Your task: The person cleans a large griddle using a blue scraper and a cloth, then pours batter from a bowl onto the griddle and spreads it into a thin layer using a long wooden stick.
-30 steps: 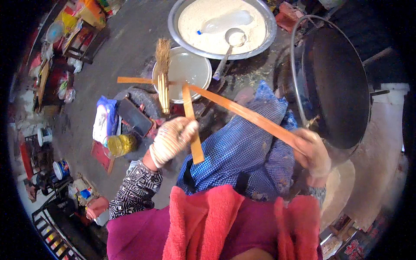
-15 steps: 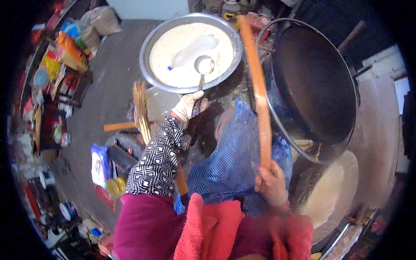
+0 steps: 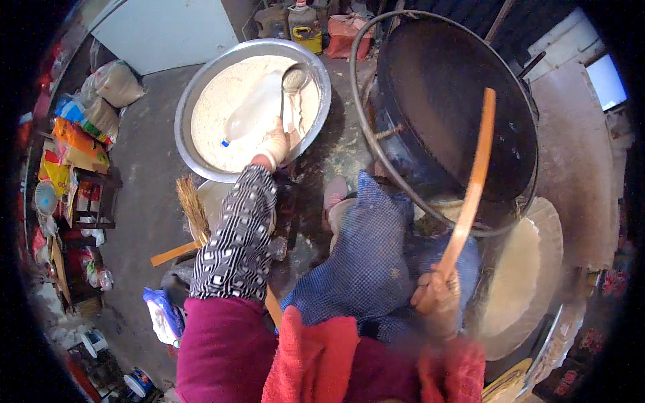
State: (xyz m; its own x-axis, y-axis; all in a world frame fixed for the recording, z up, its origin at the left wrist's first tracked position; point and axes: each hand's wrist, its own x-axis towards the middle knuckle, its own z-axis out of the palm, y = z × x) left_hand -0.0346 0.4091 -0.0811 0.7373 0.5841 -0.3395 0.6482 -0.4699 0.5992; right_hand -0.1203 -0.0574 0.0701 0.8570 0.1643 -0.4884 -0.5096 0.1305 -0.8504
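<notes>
My left hand (image 3: pixel 274 146) reaches out over a wide metal basin (image 3: pixel 187 107) of pale batter and grips the handle of a metal ladle (image 3: pixel 293 80) whose bowl rests at the basin's far side. A clear plastic bottle (image 3: pixel 252 114) lies in the batter beside the ladle. My right hand (image 3: pixel 438 299) holds a long flat wooden stick (image 3: pixel 472 181) upright, its tip over a large dark round griddle (image 3: pixel 457 101). A blue checked cloth (image 3: pixel 366 269) covers my lap.
A stack of thin pale flatbreads (image 3: pixel 521 275) lies to the right below the griddle. A straw brush (image 3: pixel 193 208) and a wooden stick (image 3: pixel 175 254) lie on a white lidded container at the left. Bags, boxes and cans crowd the left edge of the floor.
My left hand let go of a short wooden stick, reached forward to the basin and took the ladle's handle. My right hand swung the long stick from lying across to upright.
</notes>
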